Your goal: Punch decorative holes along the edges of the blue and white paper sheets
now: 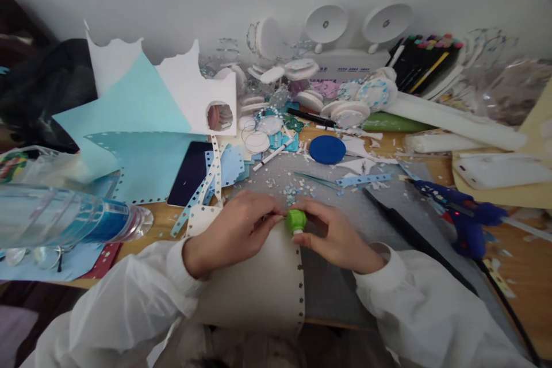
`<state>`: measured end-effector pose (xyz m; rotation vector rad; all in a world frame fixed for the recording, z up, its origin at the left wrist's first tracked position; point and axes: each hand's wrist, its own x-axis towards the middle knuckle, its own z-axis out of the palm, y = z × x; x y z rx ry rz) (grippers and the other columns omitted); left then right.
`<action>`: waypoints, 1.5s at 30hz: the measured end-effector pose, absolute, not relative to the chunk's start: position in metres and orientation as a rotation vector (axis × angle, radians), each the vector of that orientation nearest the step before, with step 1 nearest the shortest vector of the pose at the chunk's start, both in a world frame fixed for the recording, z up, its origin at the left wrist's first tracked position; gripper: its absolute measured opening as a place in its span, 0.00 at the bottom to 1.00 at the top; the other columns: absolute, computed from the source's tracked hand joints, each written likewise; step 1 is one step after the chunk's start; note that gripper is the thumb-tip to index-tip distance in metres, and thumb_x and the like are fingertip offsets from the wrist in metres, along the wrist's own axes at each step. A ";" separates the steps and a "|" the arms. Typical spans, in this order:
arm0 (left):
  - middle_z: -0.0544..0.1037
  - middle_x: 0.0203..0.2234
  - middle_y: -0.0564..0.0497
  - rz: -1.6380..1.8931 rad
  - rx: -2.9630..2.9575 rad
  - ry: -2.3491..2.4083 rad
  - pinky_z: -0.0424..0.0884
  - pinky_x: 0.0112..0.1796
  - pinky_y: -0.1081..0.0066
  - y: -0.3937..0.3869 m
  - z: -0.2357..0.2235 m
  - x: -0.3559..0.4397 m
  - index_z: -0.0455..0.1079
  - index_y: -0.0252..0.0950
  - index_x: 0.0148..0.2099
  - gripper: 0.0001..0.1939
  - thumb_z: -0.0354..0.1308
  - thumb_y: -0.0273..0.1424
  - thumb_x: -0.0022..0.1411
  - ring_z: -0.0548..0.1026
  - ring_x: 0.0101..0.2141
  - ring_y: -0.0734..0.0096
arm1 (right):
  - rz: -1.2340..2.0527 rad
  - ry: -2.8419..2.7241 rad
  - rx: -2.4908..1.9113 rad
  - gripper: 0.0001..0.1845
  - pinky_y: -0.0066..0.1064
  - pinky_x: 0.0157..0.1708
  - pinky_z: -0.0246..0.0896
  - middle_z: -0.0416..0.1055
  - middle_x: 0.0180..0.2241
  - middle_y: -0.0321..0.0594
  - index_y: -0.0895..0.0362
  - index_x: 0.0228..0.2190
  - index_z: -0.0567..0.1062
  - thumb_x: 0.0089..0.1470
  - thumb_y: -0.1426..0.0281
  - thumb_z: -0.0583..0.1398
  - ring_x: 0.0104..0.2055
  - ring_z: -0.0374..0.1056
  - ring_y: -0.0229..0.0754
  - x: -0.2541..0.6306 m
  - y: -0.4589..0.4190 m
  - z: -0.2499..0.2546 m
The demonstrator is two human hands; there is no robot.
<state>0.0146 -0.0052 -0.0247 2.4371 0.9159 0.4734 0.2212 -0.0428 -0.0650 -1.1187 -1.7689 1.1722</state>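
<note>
A small green craft punch point(295, 221) sits between the thumb and fingers of my right hand point(332, 236). It is at the upper right corner of a cream sheet of paper point(254, 276), whose right edge carries a row of small flower-shaped holes. My left hand point(241, 230) pinches the top of this sheet just left of the punch. Whether the paper is inside the punch's slot is hidden by my fingers. Tiny blue and white cut-outs point(297, 190) lie scattered just beyond my hands on the grey mat point(340, 287).
A blue glue gun point(466, 213) with its black cord lies at right. Tweezers point(317, 178), a blue disc point(328, 149) and white paper scraps lie ahead. At left are a water bottle point(64, 215) and light-blue sheets point(146, 164). Foam discs, pens and a double-dish white lamp point(326, 26) crowd the back.
</note>
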 end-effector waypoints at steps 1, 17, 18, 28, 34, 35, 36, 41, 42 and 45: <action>0.76 0.28 0.51 0.468 2.443 0.913 0.63 0.35 0.70 -0.005 -0.025 0.015 0.69 0.35 0.36 0.07 0.50 0.26 0.65 0.72 0.32 0.69 | 1.148 -1.767 -1.133 0.13 0.34 0.39 0.63 0.71 0.36 0.42 0.58 0.38 0.73 0.51 0.66 0.63 0.39 0.67 0.45 0.221 -0.043 -0.065; 0.77 0.30 0.45 0.219 2.728 0.680 0.65 0.34 0.65 0.008 -0.034 0.038 0.69 0.31 0.37 0.25 0.55 0.52 0.58 0.74 0.32 0.61 | 0.938 -1.848 -1.164 0.10 0.36 0.38 0.63 0.73 0.34 0.44 0.58 0.33 0.73 0.46 0.77 0.57 0.38 0.68 0.46 0.216 -0.047 -0.074; 0.77 0.30 0.45 0.226 2.725 0.684 0.65 0.34 0.65 0.009 -0.036 0.038 0.69 0.32 0.37 0.25 0.55 0.51 0.58 0.74 0.32 0.61 | 0.923 -1.852 -1.162 0.10 0.36 0.38 0.63 0.73 0.34 0.44 0.58 0.34 0.73 0.46 0.77 0.57 0.38 0.68 0.46 0.217 -0.046 -0.075; 0.79 0.28 0.44 -0.048 2.707 0.996 0.68 0.29 0.66 0.010 -0.030 0.037 0.64 0.33 0.47 0.35 0.43 0.60 0.59 0.79 0.30 0.53 | 1.035 -1.794 -1.206 0.12 0.38 0.41 0.65 0.73 0.39 0.45 0.58 0.39 0.73 0.50 0.69 0.60 0.42 0.69 0.47 0.225 -0.033 -0.074; 0.79 0.29 0.44 -0.001 2.655 0.999 0.68 0.28 0.66 0.005 -0.029 0.033 0.62 0.33 0.49 0.35 0.42 0.60 0.59 0.79 0.29 0.52 | 1.401 -1.287 -1.155 0.18 0.35 0.42 0.68 0.75 0.40 0.39 0.54 0.41 0.73 0.51 0.58 0.63 0.42 0.71 0.44 0.231 -0.033 -0.073; 0.79 0.28 0.46 0.010 2.642 1.000 0.68 0.28 0.67 0.005 -0.028 0.033 0.62 0.33 0.49 0.33 0.43 0.58 0.61 0.79 0.29 0.54 | 1.428 -1.206 -1.141 0.17 0.36 0.43 0.68 0.75 0.40 0.40 0.54 0.41 0.74 0.52 0.57 0.62 0.42 0.72 0.44 0.231 -0.032 -0.073; 0.78 0.27 0.47 0.024 2.629 1.002 0.67 0.28 0.68 0.004 -0.028 0.032 0.63 0.35 0.49 0.30 0.44 0.56 0.62 0.78 0.29 0.57 | 1.443 -1.150 -1.131 0.17 0.36 0.44 0.68 0.75 0.40 0.40 0.54 0.40 0.74 0.53 0.56 0.61 0.42 0.72 0.45 0.231 -0.031 -0.072; 0.74 0.22 0.53 0.110 2.551 0.966 0.62 0.26 0.73 0.003 -0.026 0.026 0.66 0.37 0.44 0.13 0.49 0.39 0.66 0.75 0.26 0.65 | 1.436 -1.090 -1.128 0.19 0.41 0.49 0.66 0.75 0.45 0.44 0.55 0.40 0.76 0.57 0.54 0.56 0.50 0.69 0.48 0.230 -0.027 -0.071; 0.73 0.22 0.54 0.138 2.521 0.936 0.61 0.26 0.73 0.004 -0.026 0.025 0.67 0.37 0.41 0.10 0.48 0.36 0.66 0.75 0.25 0.67 | 1.428 -1.102 -1.131 0.20 0.42 0.51 0.64 0.74 0.47 0.44 0.55 0.42 0.76 0.58 0.54 0.56 0.52 0.68 0.48 0.230 -0.027 -0.071; 0.73 0.24 0.54 0.261 2.399 0.871 0.61 0.27 0.75 0.004 -0.026 0.021 0.68 0.36 0.37 0.09 0.47 0.31 0.67 0.72 0.25 0.72 | 1.386 -1.139 -1.144 0.19 0.43 0.58 0.55 0.71 0.52 0.43 0.54 0.46 0.75 0.59 0.57 0.57 0.57 0.63 0.47 0.230 -0.028 -0.073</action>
